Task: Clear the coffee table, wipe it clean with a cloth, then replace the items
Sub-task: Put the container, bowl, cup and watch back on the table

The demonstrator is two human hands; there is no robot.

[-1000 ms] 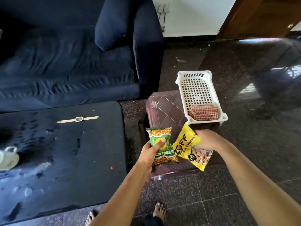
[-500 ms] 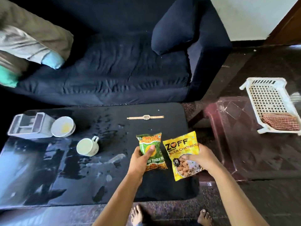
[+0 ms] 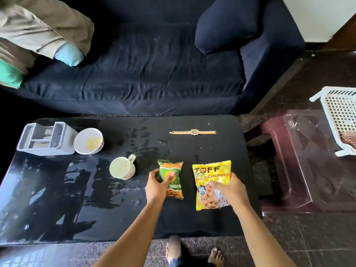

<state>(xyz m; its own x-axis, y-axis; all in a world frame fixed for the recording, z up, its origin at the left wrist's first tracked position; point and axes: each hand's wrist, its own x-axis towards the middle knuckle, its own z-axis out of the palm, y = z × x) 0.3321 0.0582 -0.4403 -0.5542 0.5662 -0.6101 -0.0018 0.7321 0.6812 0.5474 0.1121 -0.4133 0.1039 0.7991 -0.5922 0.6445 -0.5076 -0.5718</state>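
The black coffee table (image 3: pixel 77 209) is streaked with damp patches. My left hand (image 3: pixel 157 186) grips a green snack packet (image 3: pixel 172 171) low over the table's right half. My right hand (image 3: pixel 230 191) holds a yellow soya chunks packet (image 3: pixel 210 173) just to the right of it. Farther back lies a gold wristwatch (image 3: pixel 193 132). A white mug (image 3: pixel 123 168) stands left of the green packet. A white bowl (image 3: pixel 88 141) and a grey holder (image 3: pixel 45 138) sit at the table's far left. A checked cloth (image 3: pixel 349 139) lies in a white basket (image 3: pixel 339 120).
A dark blue sofa (image 3: pixel 144 74) with cushions runs along the table's far side. A maroon plastic stool (image 3: pixel 300 160) stands to the right and carries the white basket. My bare feet (image 3: pixel 192 251) are on the stone floor at the table's near edge.
I have carried both packets from the maroon stool leftward and lowered them onto the coffee table. The view swung left with them, bringing the mug, bowl and holder into sight.
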